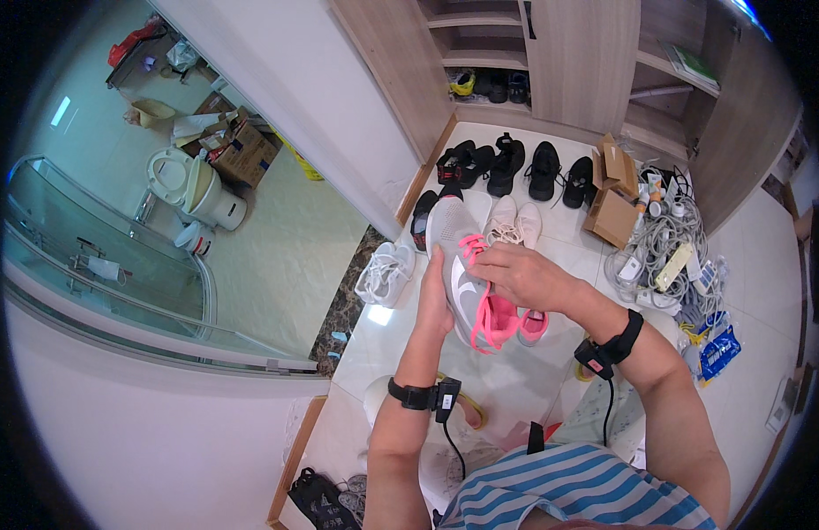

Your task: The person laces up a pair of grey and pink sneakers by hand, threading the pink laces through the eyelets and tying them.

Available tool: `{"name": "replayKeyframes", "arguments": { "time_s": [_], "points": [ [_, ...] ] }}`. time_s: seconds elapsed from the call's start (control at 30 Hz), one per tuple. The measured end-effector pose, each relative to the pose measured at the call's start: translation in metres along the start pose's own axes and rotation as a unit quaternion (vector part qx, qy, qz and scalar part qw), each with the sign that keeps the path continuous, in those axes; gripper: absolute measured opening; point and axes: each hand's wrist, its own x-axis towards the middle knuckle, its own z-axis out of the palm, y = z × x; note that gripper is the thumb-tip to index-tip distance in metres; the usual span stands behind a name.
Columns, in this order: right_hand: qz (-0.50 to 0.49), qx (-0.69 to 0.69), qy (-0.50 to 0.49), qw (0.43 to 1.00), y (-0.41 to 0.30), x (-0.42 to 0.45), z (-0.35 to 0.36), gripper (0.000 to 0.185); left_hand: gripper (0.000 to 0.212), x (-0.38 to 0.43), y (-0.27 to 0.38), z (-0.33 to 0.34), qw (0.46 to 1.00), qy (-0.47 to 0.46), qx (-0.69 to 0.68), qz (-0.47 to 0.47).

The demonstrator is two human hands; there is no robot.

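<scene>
A grey sneaker with a pink lining and pink laces is held up in front of me, its toe pointing away. My left hand grips it along the left side and sole. At the laces, the fingers of my right hand are closed on the pink lace. Another shoe with a pink lining stands on the floor, partly hidden behind the held sneaker. Beyond my right hand is a pair of pale pink lace-up shoes. White lace-up shoes stand to the left.
Black shoes line the floor before an open wooden cabinet. At the right lie an open cardboard box, tangled grey cables with power strips and a blue packet. A dark stone threshold borders the bathroom at the left.
</scene>
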Motion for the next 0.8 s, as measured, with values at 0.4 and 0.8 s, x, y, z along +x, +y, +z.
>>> {"name": "replayKeyframes", "arguments": {
  "time_s": [0.4,0.8],
  "points": [
    [-0.017,-0.009,-0.02,1.0,0.002,0.0,-0.001,0.025,0.054,0.002,-0.001,-0.001,1.0,-0.01,-0.003,-0.004],
    [0.084,0.024,0.131,0.987,-0.014,0.012,-0.021,0.036,0.06,0.0,0.008,0.007,0.991,-0.015,-0.12,0.049]
  ]
}}
